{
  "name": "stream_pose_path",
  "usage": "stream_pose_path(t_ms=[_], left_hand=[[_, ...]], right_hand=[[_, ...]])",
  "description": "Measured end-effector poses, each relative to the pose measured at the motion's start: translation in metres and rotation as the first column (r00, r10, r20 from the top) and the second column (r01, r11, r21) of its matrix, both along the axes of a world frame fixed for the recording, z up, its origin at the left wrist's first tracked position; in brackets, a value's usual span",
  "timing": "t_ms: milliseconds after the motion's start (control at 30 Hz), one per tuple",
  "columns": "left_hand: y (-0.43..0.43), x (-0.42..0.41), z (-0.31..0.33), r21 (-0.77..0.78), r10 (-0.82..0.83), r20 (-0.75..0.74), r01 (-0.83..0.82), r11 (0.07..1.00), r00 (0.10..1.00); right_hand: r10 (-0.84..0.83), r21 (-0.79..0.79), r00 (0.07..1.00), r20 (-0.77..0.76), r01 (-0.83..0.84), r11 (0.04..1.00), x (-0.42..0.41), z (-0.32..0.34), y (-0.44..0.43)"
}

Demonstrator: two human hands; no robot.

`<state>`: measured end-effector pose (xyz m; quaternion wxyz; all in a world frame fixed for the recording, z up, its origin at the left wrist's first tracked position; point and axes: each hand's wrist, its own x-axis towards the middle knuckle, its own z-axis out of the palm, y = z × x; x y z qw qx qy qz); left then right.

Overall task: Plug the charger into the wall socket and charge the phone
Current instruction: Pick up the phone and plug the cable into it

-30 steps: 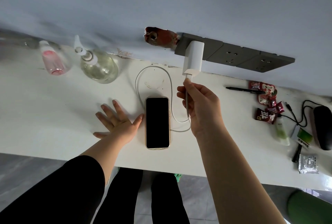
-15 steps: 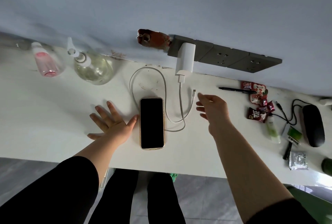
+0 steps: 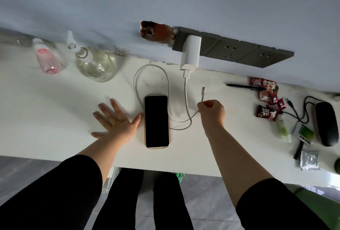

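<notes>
A white charger (image 3: 190, 53) sits plugged into the leftmost of the grey wall sockets (image 3: 231, 49). Its white cable (image 3: 186, 99) drops to the white desk (image 3: 55, 115), loops around the phone's far end and ends in a free plug (image 3: 203, 89) pointing away from me. The dark-screened phone (image 3: 156, 121) lies face up, nothing plugged into it. My right hand (image 3: 211, 112) pinches the cable a little behind the free plug. Flat on the desk, just left of the phone, rests my left hand (image 3: 117, 121) with fingers spread.
A pink bottle (image 3: 47, 58) and a clear spray bottle (image 3: 93, 62) stand at the back left. At the right lie a pen (image 3: 244, 87), snack packets (image 3: 267, 100), a dark case (image 3: 326, 126) with a black cord, and small sachets. A broken hole (image 3: 156, 31) shows in the wall.
My right hand let go of the cable at the charger, moved right and down, and has closed on the cable near its free plug. The left hand stayed flat.
</notes>
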<state>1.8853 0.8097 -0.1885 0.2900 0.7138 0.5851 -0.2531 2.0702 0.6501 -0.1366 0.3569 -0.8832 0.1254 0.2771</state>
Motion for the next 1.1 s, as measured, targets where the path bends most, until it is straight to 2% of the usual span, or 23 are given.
stream_pose_path(t_ms=[100, 233, 300, 367, 433, 567, 700, 800, 967, 1033, 1100], left_hand=[[-0.003, 0.0, 0.004, -0.016, 0.033, 0.035, -0.032, 0.999, 0.999], [-0.005, 0.0, 0.021, 0.088, 0.079, 0.097, -0.087, 0.992, 0.992], [-0.01, 0.005, 0.033, 0.123, 0.137, 0.193, -0.162, 0.979, 0.972], [-0.026, 0.017, 0.046, 0.11, 0.114, 0.27, -0.148, 0.983, 0.956], [-0.046, 0.036, 0.052, 0.06, 0.109, 0.284, -0.131, 0.99, 0.953], [-0.076, 0.067, 0.045, -0.018, 0.221, 0.18, -0.222, 0.975, 0.959], [-0.088, 0.072, 0.032, 0.085, 0.215, 0.136, -0.228, 0.97, 0.967], [-0.088, 0.071, 0.033, 0.126, 0.203, 0.167, -0.225, 0.966, 0.965], [-0.078, 0.059, 0.063, 0.065, 0.262, 0.231, -0.284, 0.957, 0.937], [-0.074, 0.053, 0.088, 0.027, 0.293, 0.308, -0.316, 0.948, 0.905], [-0.07, 0.051, 0.119, -0.075, 0.376, 0.423, -0.381, 0.921, 0.825]], right_hand=[[-0.019, 0.155, 1.0, 0.022, 0.015, 0.988, -0.006, 0.021, -0.017], [0.02, 0.239, 0.987, 0.162, -0.058, 0.969, -0.009, 0.051, -0.047], [0.01, 0.257, 0.979, 0.204, -0.063, 0.964, -0.009, 0.062, -0.061], [0.049, 0.246, 0.971, 0.233, -0.108, 0.963, -0.011, 0.068, -0.072], [0.109, 0.223, 0.962, 0.251, -0.167, 0.96, -0.014, 0.068, -0.077], [0.19, 0.174, 0.953, 0.234, -0.233, 0.957, -0.02, 0.055, -0.075], [0.208, 0.197, 0.958, 0.198, -0.247, 0.949, -0.025, 0.041, -0.071], [0.221, 0.221, 0.958, 0.181, -0.259, 0.94, -0.027, 0.041, -0.07], [0.286, 0.221, 0.936, 0.207, -0.33, 0.918, -0.024, 0.07, -0.074], [0.321, 0.227, 0.927, 0.197, -0.361, 0.904, -0.023, 0.093, -0.073], [0.334, 0.263, 0.928, 0.165, -0.367, 0.892, -0.026, 0.12, -0.069]])
